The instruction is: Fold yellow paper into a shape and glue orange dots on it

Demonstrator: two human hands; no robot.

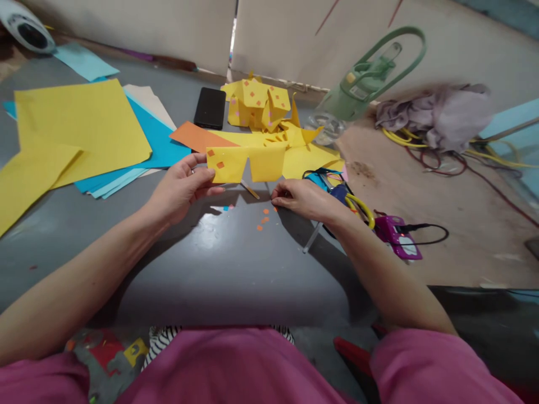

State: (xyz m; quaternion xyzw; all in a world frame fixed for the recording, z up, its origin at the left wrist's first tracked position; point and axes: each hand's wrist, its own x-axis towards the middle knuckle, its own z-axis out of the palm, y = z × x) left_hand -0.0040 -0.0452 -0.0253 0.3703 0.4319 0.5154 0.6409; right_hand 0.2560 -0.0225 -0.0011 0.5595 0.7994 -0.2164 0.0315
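Observation:
My left hand [181, 185] pinches the left end of a folded yellow paper piece [246, 163] dotted with small orange squares, holding it upright above the grey table [219, 264]. My right hand [301, 199] rests low on the table with its fingertips pressed together beside a few tiny orange paper bits [264, 219]; what the fingertips hold is too small to name. A thin stick [250, 191] lies under the yellow piece.
Several finished yellow folded shapes [259, 104] sit behind, beside a black phone [209, 108]. Yellow and blue paper sheets [84, 129] lie left. A green glue gun stand [366, 78], a grey cloth [438, 115], cables and a purple tool [398, 235] lie right.

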